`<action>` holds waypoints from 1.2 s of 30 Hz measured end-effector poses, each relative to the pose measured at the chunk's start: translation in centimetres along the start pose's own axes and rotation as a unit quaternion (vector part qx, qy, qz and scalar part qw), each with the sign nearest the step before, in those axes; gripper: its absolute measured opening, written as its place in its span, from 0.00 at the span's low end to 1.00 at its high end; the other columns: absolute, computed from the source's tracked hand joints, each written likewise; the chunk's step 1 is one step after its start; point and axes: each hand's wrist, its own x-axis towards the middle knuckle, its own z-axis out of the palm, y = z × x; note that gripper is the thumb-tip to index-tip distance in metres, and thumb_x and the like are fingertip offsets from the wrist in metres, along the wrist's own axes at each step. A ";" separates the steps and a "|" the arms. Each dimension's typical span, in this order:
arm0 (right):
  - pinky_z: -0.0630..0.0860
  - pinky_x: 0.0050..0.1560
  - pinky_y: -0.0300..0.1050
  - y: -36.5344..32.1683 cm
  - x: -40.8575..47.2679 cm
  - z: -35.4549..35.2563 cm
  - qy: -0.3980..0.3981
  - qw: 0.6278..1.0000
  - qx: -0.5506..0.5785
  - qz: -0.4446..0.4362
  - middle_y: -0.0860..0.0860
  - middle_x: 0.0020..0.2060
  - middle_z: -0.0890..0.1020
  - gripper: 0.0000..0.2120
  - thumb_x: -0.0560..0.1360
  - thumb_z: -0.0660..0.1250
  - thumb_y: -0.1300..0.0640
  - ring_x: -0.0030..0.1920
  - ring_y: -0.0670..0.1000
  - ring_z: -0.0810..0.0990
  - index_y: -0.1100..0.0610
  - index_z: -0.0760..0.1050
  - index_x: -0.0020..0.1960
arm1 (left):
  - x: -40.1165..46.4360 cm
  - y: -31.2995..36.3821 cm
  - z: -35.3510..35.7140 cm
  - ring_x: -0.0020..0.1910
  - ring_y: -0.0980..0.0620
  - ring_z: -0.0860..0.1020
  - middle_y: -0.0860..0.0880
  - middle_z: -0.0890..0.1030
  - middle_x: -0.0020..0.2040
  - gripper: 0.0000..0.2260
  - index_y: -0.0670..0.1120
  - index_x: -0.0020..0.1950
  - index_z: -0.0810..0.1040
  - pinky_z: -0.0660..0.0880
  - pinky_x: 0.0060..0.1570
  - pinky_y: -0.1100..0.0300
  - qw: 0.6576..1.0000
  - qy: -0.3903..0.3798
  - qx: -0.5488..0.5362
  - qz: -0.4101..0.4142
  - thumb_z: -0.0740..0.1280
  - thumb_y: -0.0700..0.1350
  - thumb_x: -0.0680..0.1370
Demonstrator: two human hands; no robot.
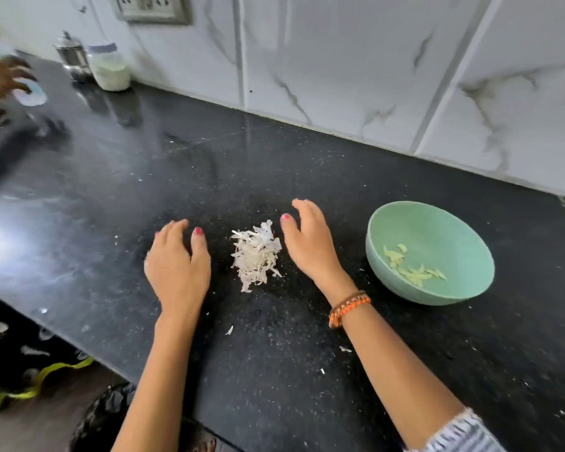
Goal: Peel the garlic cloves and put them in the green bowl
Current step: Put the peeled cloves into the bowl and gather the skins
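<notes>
Both hands released, grasping nothing: left hand (177, 265) and right hand (310, 243) flanking the heap of garlic skins (255, 256) on the table (274, 353), likely to corral it. Peeled garlic cloves (408, 267) already in the green bowl (444, 223), just right.

Bright daylight, glare on the countertop (30, 230) at left, blurred left edge, wide-angle bowing

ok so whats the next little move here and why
Probably bring both hands together to gather the pile of garlic skins. The left hand and right hand sit open on either side of it, holding nothing. Peeled cloves already lie in the green bowl, and no unpeeled garlic shows on the black counter, so clearing the waste seems next.
</notes>
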 end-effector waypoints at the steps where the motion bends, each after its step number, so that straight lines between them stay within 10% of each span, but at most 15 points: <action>1: 0.54 0.70 0.44 0.9 1.4 0.2 0.024 0.999 -0.017 0.014 0.57 0.70 0.64 0.21 0.80 0.55 0.56 0.71 0.53 0.60 0.63 0.62 0.70 | -0.3 -0.9 0.1 0.64 0.40 0.70 0.40 0.76 0.61 0.22 0.38 0.60 0.74 0.63 0.63 0.48 0.999 -0.021 -0.002 -0.029 0.54 0.51 0.76; 5: 0.58 0.68 0.51 2.7 5.2 1.0 0.040 0.988 -0.143 0.033 0.59 0.66 0.70 0.22 0.80 0.54 0.49 0.68 0.58 0.64 0.64 0.67 0.66 | -1.5 -0.4 1.1 0.61 0.36 0.70 0.37 0.77 0.54 0.25 0.36 0.53 0.72 0.62 0.63 0.50 0.997 -0.072 -0.004 -0.031 0.47 0.55 0.76; 10: 0.53 0.70 0.46 2.3 3.3 2.6 -0.092 0.976 -0.175 -0.095 0.56 0.72 0.62 0.26 0.80 0.53 0.46 0.72 0.53 0.58 0.61 0.59 0.72 | -2.2 3.8 1.5 0.59 0.61 0.71 0.55 0.74 0.61 0.17 0.50 0.63 0.71 0.64 0.62 0.60 0.954 -0.166 -0.237 -0.075 0.48 0.53 0.82; 17: 0.50 0.73 0.53 1.4 -0.2 3.6 -0.135 0.956 -0.181 -0.186 0.56 0.72 0.58 0.49 0.65 0.71 0.37 0.73 0.54 0.55 0.59 0.52 0.74 | -0.6 1.2 -0.2 0.65 0.54 0.70 0.50 0.74 0.64 0.21 0.46 0.65 0.73 0.62 0.67 0.59 0.957 -0.049 -0.265 -0.110 0.46 0.53 0.83; 24: 0.69 0.40 0.49 0.4 2.7 6.0 0.050 0.902 -0.335 -0.268 0.56 0.46 0.78 0.18 0.72 0.65 0.42 0.49 0.60 0.76 0.56 0.77 0.50 | 1.0 -2.0 -1.5 0.58 0.55 0.73 0.48 0.77 0.59 0.19 0.44 0.60 0.77 0.65 0.60 0.64 0.979 -0.058 -0.185 -0.059 0.50 0.50 0.83; 31: 0.58 0.24 0.35 0.4 1.7 6.4 0.114 0.898 -0.344 -0.249 0.54 0.18 0.73 0.16 0.67 0.68 0.55 0.18 0.57 0.73 0.60 0.71 0.24 | 0.8 -2.1 -1.5 0.53 0.60 0.70 0.54 0.75 0.53 0.16 0.41 0.57 0.78 0.59 0.48 0.82 0.986 -0.047 -0.161 -0.013 0.53 0.45 0.82; 36: 0.67 0.32 0.42 -0.4 1.7 4.7 0.079 0.996 -0.040 -0.020 0.51 0.23 0.77 0.22 0.77 0.62 0.56 0.27 0.51 0.74 0.61 0.72 0.25 | 1.8 -2.7 -0.9 0.67 0.44 0.67 0.44 0.75 0.61 0.17 0.40 0.55 0.75 0.56 0.67 0.55 0.998 -0.054 -0.023 0.032 0.52 0.49 0.81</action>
